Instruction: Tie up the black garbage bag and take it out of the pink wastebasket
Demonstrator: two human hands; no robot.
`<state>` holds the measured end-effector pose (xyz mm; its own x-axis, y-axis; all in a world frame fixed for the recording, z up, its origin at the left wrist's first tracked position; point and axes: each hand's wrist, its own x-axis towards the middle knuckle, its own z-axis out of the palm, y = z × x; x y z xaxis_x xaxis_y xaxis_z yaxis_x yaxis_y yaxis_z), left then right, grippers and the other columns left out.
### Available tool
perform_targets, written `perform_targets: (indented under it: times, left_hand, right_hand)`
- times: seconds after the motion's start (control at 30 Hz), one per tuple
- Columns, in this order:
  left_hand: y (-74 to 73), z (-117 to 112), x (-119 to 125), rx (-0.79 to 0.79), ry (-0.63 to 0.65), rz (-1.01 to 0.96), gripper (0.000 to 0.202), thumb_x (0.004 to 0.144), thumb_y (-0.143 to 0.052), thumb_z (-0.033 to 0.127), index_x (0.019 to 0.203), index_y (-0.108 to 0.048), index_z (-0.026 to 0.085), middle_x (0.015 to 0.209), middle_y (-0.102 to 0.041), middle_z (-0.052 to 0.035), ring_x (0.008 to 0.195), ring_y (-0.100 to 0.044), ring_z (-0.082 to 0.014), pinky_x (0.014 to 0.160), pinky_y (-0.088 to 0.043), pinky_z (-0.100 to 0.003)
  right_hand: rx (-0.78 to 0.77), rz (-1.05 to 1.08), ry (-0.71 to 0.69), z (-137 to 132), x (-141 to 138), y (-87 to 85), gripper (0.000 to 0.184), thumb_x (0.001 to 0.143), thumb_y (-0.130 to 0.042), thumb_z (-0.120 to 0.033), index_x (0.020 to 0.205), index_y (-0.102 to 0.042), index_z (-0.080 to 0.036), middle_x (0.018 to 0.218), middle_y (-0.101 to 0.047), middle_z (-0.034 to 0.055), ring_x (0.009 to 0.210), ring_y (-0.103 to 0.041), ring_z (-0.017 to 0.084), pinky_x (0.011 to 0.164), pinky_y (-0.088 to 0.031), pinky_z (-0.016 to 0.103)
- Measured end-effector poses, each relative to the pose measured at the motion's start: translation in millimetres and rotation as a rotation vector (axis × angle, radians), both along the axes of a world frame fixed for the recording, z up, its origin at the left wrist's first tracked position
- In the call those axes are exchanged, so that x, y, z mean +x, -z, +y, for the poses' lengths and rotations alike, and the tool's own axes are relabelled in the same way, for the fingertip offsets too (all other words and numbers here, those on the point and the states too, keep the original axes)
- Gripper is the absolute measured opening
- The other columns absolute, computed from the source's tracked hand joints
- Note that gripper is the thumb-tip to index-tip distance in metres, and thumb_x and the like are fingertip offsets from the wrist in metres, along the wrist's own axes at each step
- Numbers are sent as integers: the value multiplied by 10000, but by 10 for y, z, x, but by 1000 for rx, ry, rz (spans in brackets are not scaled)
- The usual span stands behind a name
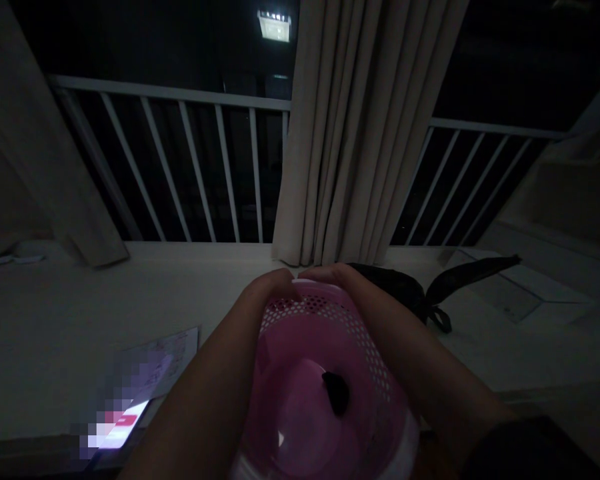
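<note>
A pink plastic basket (303, 340) with a band of holes below its rim is close in front of me, its open top tipped toward my view. My left hand (276, 285) grips the far rim on the left, fingers curled over the edge. Beside it, my right hand (327, 273) holds the same rim on the right, and its fingers are partly hidden. Both forearms run along the basket's sides. Inside, a small black item (337, 393) lies near the bottom; its kind is too dark to make out.
Behind the basket is a pale surface (220, 280) below dark windows with white railings (180, 93). Beige curtains (350, 133) hang in the middle. A black bag (400, 280) with a strap lies to the right, near a clear box (525, 287). Papers (180, 353) and a lit screen (123, 427) are at left.
</note>
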<state>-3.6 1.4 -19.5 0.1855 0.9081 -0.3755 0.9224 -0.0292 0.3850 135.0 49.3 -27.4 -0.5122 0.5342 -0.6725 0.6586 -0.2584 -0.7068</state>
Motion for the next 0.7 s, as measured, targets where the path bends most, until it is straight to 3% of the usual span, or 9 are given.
perform_targets:
  times: [0.1, 0.23, 0.7]
  left_hand:
    - [0, -10, -3, -21, -12, -47, 313, 677, -642, 320, 904, -671, 107, 862, -702, -103, 638, -644, -163, 480, -461, -201]
    - [-9, -12, 3, 10, -3, 1, 302, 676, -646, 314, 891, -679, 105, 833, -704, -101, 642, -644, -163, 521, -471, -210]
    - [6, -19, 8, 48, -4, 42, 337, 646, -665, 350, 900, -675, 128, 828, -703, -81, 679, -646, -182, 519, -465, -221]
  right_hand:
    - [-36, 29, -5, 46, 9, 27, 209, 808, -408, -237, 826, -585, -127, 679, -640, 22, 616, -584, 146, 667, -454, 267]
    - [-93, -9, 42, 134, -2, 101, 285, 818, -393, -339, 779, -583, -131, 640, -632, 28, 596, -582, 151, 638, -459, 267]
    - [5, -1, -17, 165, -48, 130, 254, 823, -401, -312, 744, -575, -144, 600, -621, 11, 530, -566, 144, 590, -467, 263]
